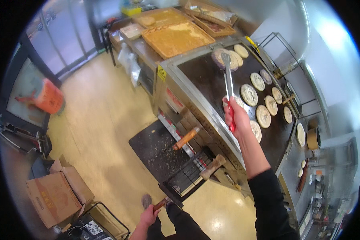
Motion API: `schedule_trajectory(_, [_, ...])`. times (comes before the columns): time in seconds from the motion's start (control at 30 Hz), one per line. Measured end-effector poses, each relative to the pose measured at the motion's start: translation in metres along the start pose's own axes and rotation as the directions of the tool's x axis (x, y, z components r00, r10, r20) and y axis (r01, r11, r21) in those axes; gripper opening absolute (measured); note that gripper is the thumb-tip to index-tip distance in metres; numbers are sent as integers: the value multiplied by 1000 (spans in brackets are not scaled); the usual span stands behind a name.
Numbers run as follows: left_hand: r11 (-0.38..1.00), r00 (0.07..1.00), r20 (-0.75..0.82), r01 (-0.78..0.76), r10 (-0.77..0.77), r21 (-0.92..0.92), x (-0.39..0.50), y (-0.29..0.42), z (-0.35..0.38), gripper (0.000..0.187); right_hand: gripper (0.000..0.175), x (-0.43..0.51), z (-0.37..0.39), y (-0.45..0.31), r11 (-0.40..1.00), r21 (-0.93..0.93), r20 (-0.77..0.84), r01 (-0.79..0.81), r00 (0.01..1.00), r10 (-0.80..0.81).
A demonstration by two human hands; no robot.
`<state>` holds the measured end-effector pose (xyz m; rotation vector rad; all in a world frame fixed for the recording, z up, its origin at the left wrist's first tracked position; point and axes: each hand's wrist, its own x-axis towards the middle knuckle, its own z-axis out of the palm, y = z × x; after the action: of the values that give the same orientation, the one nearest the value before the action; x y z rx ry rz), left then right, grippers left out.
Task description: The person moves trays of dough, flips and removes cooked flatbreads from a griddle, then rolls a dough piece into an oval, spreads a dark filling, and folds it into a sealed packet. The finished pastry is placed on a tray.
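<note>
My right hand (pixel 238 115) is closed around the red handles of metal tongs (pixel 229 78). The tips of the tongs lie over a stack of round flatbreads (pixel 219 58) near the far end of a dark griddle (pixel 198 66). More browned flatbreads (pixel 263 116) lie on the griddle to the right of the tongs. Low in the view, my left hand (pixel 148 215) grips the wooden handle (pixel 160 204) of a black tray with a wire rack (pixel 187 177), which sticks out from the griddle's front. Whether the tray holds bread cannot be told.
Wicker trays (pixel 178 39) stand on a table beyond the griddle. A dark mat (pixel 156 150) with crumbs lies on the floor below wooden handles (pixel 186 138). An opened cardboard box (pixel 54 198) stands at lower left. A metal rack (pixel 280 45) and a counter (pixel 303 171) adjoin the griddle.
</note>
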<state>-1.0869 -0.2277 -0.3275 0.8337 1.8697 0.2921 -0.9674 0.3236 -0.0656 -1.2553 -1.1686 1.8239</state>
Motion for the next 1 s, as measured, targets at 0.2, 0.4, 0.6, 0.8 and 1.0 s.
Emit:
schedule_trajectory(0.2, [1000,997,81,12,-14,29,-35,-59,-22,41,45,-234,-25,93,961,-186,378,-204,888,262])
schedule_trajectory(0.4, [985,967,190,163,-170,52,-99,-140,-51,42,38,-399,-8,265,755,-91,318,-649,699,640])
schedule_trajectory(0.6, [978,960,186,202,-208,52,-138,-174,-60,45,36,-418,-13,353,842,125,-93,-525,839,537])
schedule_trajectory(0.8, [984,972,153,178,-178,16,-136,-178,-50,46,38,-349,-32,393,929,259,-181,-263,932,314])
schedule_trajectory(1.0, [980,967,159,201,-200,8,-117,-143,-43,49,42,-449,-3,335,845,97,-213,-526,818,534])
